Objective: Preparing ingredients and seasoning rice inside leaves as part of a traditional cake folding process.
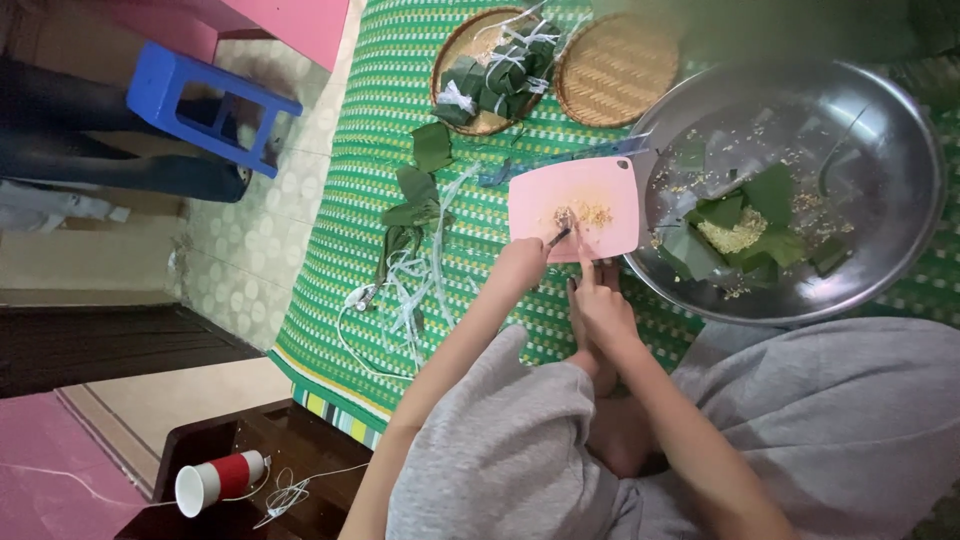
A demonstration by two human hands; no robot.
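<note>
Head camera, looking down past my grey-trousered knees: my left hand (522, 264) is closed around a small metal utensil (558, 238), its tip resting in a little heap of pale yellow grains (583, 215) on the pink rectangular plastic cutting board (610, 190). My right hand (601, 302) sits just at four o'clock of the left, one finger stretched out to touch the board's near edge, the other fingers curled in and holding nothing that I can make out.

At three o'clock of the board, touching its edge, stands a large round steel basin (890, 130) with green leaf pieces (770, 195) and a mound of yellow grain (735, 235) inside. At twelve o'clock lie two round woven bamboo trays: one (465, 40) piled with green leaf-wrapped parcels (500, 80) tied in pale strips, the other (615, 70) bare. At nine o'clock of the board, loose green leaves (415, 190) and pale plastic strips (410, 290) are scattered on the green woven mat (330, 260).

Well apart, at ten o'clock, a blue plastic stool (200, 100) stands on the tiled floor. At seven o'clock, a red and white paper cup (218, 480) lies on its side on a dark wooden surface (300, 440).
</note>
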